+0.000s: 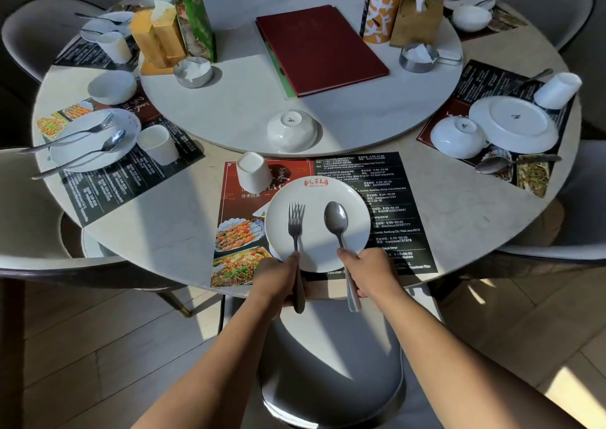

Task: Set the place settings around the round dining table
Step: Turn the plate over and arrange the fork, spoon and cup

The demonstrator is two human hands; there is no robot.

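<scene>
A white plate (pixel 318 199) with a red logo lies on the printed placemat (pixel 393 199) at the near edge of the round table (pixel 183 219). My left hand (pixel 278 274) grips the handle of a fork (pixel 295 222), whose tines lie over the plate's left half. My right hand (pixel 367 271) grips the handle of a spoon (pixel 336 219), its bowl over the plate's right half. A white cup (pixel 251 171) stands upside down at the placemat's top left. A white bowl (pixel 292 130) sits upside down on the lazy Susan (pixel 377 110) beyond.
The setting at left has a plate (pixel 75 153) with a fork and spoon, a cup (pixel 157 143) and a bowl (pixel 111 86). At right lie an upturned plate (pixel 515 123), bowl (pixel 457 137), cup (pixel 557 89) and spoon (pixel 495 164). A red menu (pixel 321 48), tissue holders and ashtrays fill the lazy Susan. Chairs ring the table.
</scene>
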